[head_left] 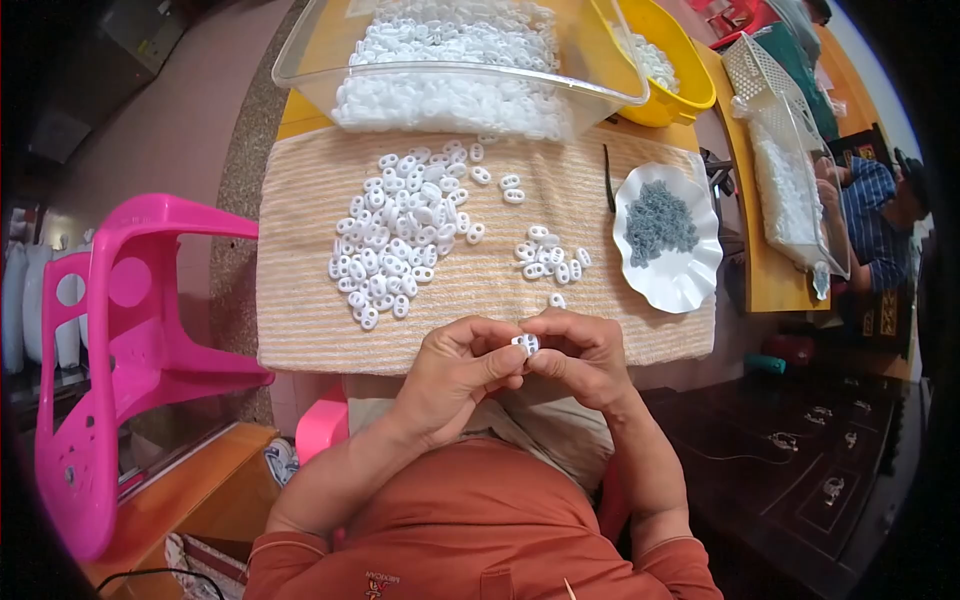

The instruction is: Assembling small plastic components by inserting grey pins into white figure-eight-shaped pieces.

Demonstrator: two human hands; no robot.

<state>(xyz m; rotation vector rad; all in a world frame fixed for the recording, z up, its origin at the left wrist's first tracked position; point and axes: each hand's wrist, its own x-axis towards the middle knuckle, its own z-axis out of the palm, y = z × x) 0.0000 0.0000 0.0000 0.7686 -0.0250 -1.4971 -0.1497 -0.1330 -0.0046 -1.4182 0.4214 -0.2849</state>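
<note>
Just past the near table edge, my left hand [460, 362] and my right hand [590, 358] meet, thumbs and fingers pinching a small white two-hole plastic piece [526, 344] from both sides. My fingers partly cover it. Right beyond my fingertips, one more white piece [557, 300] lies on the striped cloth [310, 210], with a small group of them [545, 255] behind it. A larger heap of the same oval pieces [400, 230] spreads to the left. On the right, a white scalloped plate [680, 295] bears a mound of tiny grey-blue parts [660, 220], too small to make out singly.
A clear plastic bin [460, 72] full of white pieces stands at the far side, beside a yellow basin [690, 100]. At left is a pink plastic chair [100, 370]. Another person [885, 215] sits at a far-right table with a tray [790, 215] of white parts.
</note>
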